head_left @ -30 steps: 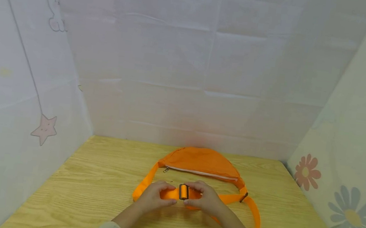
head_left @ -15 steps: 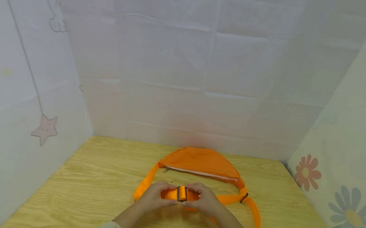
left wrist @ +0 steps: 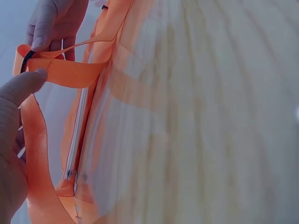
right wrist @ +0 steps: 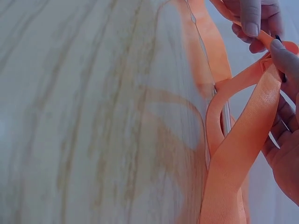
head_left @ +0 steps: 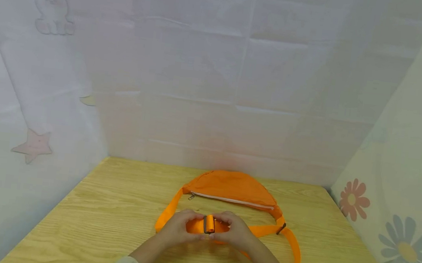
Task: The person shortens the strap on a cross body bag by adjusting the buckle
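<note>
Mid-table in the head view, a dark slide buckle (head_left: 209, 225) on an orange strap (head_left: 259, 230) is held between two hands. My left hand (head_left: 176, 227) pinches the buckle and strap from the left, fingers above and thumb below. From the opposite side, my right hand (head_left: 237, 232) pinches the same buckle, its thumb and fingertips almost meeting the left ones. A short loop of strap bulges through the buckle. Behind lies the orange waist bag (head_left: 233, 185) with a pale zipper (head_left: 232, 200). In the left wrist view, the left thumb (left wrist: 28, 86) presses by the buckle's edge.
A wooden table (head_left: 108, 206) carries the bag. A second dark slider (head_left: 281, 229) joins the strap on the right, where a loop (head_left: 296, 252) curves toward the front. Patterned sheets (head_left: 397, 178) enclose the sides and a plain pale sheet (head_left: 237, 73) hangs at the back.
The buckle has shifted slightly left and downward between the hands, and the fingertips have drawn closer together. The bag stays still. The left sheet's printed figures have shifted left.
</note>
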Demonstrator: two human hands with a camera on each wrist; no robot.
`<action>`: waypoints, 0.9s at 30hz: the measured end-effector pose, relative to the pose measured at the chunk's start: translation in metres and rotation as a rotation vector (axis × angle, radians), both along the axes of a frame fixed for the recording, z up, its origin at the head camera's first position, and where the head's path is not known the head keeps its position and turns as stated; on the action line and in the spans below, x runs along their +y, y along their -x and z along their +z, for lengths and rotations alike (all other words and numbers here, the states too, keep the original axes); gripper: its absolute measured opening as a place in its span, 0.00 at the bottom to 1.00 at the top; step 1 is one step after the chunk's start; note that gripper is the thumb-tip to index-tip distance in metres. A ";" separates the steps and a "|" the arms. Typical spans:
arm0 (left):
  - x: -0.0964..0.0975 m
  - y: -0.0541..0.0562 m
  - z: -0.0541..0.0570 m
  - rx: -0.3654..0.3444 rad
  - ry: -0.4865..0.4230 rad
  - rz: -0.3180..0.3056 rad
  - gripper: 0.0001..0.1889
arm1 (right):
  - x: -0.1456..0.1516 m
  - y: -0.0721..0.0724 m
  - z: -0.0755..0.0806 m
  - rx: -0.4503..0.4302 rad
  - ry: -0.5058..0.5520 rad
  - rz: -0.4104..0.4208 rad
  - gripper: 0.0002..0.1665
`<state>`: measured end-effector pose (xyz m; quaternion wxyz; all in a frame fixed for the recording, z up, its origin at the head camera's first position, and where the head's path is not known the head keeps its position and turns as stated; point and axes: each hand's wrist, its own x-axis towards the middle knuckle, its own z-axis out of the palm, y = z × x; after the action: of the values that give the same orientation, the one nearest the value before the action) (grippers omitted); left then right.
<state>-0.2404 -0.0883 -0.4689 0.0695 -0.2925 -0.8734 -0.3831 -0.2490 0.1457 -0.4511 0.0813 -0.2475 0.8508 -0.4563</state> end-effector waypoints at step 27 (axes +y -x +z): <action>0.004 -0.002 0.004 0.030 0.040 0.083 0.26 | 0.000 0.002 -0.003 -0.005 -0.003 -0.032 0.34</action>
<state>-0.2383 -0.0842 -0.4654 0.0926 -0.2629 -0.8912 -0.3578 -0.2512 0.1456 -0.4540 0.0766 -0.2324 0.8551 -0.4570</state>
